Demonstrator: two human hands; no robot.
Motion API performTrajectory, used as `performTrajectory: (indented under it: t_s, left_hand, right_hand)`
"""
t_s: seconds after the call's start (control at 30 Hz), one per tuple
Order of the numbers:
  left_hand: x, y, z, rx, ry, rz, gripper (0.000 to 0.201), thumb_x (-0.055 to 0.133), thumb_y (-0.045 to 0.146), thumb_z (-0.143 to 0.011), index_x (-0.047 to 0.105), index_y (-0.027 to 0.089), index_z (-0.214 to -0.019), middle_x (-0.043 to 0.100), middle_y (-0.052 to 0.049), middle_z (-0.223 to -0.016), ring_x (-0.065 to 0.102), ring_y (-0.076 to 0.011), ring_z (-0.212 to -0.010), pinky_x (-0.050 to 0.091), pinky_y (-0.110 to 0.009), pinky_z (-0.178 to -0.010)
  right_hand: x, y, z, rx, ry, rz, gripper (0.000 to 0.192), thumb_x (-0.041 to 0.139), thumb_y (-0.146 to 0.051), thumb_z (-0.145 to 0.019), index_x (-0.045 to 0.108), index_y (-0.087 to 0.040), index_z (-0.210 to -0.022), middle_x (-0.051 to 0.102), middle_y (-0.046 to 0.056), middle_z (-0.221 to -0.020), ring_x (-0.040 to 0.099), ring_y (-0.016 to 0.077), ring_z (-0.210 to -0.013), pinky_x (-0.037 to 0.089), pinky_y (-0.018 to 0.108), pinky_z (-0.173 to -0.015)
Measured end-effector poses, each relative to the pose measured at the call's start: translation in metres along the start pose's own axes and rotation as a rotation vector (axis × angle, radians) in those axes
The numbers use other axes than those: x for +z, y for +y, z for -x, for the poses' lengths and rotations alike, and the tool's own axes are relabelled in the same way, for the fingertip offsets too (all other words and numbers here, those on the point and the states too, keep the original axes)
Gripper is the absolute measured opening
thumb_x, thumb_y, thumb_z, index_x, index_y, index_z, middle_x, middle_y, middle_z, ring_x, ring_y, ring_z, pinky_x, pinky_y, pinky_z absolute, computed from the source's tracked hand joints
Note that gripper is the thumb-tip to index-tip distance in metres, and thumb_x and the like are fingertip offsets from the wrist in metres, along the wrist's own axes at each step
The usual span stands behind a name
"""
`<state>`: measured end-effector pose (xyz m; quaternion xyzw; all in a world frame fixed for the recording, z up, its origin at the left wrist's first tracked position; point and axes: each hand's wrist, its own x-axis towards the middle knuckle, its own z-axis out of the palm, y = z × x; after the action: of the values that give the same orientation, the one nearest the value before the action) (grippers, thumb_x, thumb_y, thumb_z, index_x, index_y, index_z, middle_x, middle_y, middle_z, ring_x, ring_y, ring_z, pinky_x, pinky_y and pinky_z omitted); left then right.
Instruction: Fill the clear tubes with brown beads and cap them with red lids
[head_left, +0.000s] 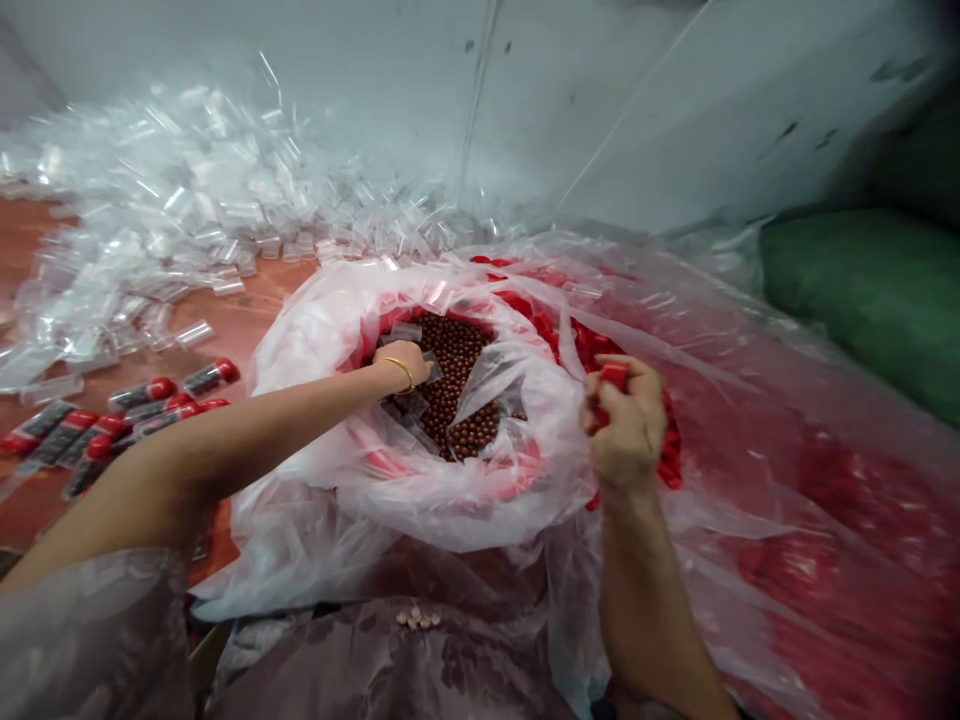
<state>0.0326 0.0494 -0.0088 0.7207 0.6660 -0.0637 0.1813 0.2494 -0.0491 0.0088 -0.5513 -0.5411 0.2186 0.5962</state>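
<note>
My left hand (406,364), with a gold bangle at the wrist, reaches into an open plastic bag (300,350). Its fingers are closed on a clear plastic tube (433,367), whose end shows past the fingertips. Small round brown balls (461,365) fill the bag, and several other clear tubes lie among them by the hand. At the right of the bag's rim, my right hand (630,425) is raised and closed on a red cap (613,376). Many red caps (671,450) lie behind and beside it, partly under clear plastic sheeting.
A large heap of clear tubes (172,190) spreads along the back left. Several filled tubes with red caps (90,440) lie on the orange surface (262,285) at left. Clear sheeting (750,400) covers the right side; a green sack (862,290) stands beyond. A pale wall (570,110) closes the back.
</note>
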Motion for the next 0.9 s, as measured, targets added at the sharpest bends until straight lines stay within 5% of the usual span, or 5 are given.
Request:
performTrajectory:
  t_s: [0.17, 0.33, 0.5, 0.7, 0.9]
  left_hand:
    - [0.009, 0.012, -0.012, -0.076, 0.046, 0.277, 0.047, 0.057, 0.047, -0.078, 0.066, 0.011, -0.106, 0.067, -0.017, -0.11, 0.063, -0.0283, -0.105, 0.05, -0.032, -0.084]
    - [0.003, 0.014, -0.011, -0.071, -0.138, 0.387, 0.031, 0.066, 0.041, -0.071, 0.07, 0.011, -0.076, 0.07, -0.012, -0.075, 0.067, -0.0239, -0.075, 0.052, -0.029, -0.065]
    - [0.008, 0.019, -0.029, -0.126, -0.305, 0.534, 0.027, 0.071, 0.026, -0.068, 0.056, 0.012, -0.051, 0.055, -0.004, -0.045, 0.055, -0.0159, -0.045, 0.049, -0.03, -0.052]
    - [0.032, 0.03, -0.053, -0.07, -0.109, 0.834, 0.018, 0.072, 0.024, -0.068, 0.06, 0.012, -0.074, 0.053, 0.002, -0.051, 0.053, -0.0129, -0.048, 0.048, -0.027, -0.055]
    - [0.023, 0.029, -0.045, 0.167, 0.008, 1.203, 0.025, 0.074, 0.013, -0.062, 0.058, 0.013, -0.08, 0.063, 0.004, -0.074, 0.058, -0.0068, -0.069, 0.048, -0.023, -0.078]
  right_hand:
    - [0.054, 0.001, 0.009, 0.119, -0.169, -0.315, 0.028, 0.059, -0.036, -0.079, 0.05, -0.026, -0.104, 0.053, -0.006, -0.073, 0.044, 0.0042, -0.04, 0.033, 0.019, -0.037]
    - [0.053, 0.008, 0.009, 0.217, -0.147, -0.4, 0.038, 0.061, -0.042, -0.079, 0.054, -0.026, -0.113, 0.044, -0.008, -0.062, 0.033, 0.0022, -0.035, 0.026, 0.018, -0.034]
    - [0.048, 0.006, 0.009, 0.319, -0.141, -0.459, 0.031, 0.055, -0.047, -0.082, 0.061, -0.022, -0.101, 0.037, -0.008, -0.058, 0.025, 0.002, -0.036, 0.019, 0.019, -0.034]
    - [0.048, 0.008, 0.004, 0.36, -0.132, -0.532, 0.021, 0.056, -0.041, -0.081, 0.058, -0.021, -0.085, 0.043, -0.007, -0.059, 0.028, 0.0011, -0.035, 0.021, 0.017, -0.033]
    - [0.047, 0.009, 0.002, 0.321, -0.081, -0.484, 0.025, 0.069, -0.034, -0.071, 0.055, -0.021, -0.086, 0.059, -0.006, -0.072, 0.044, 0.0022, -0.038, 0.033, 0.017, -0.035]
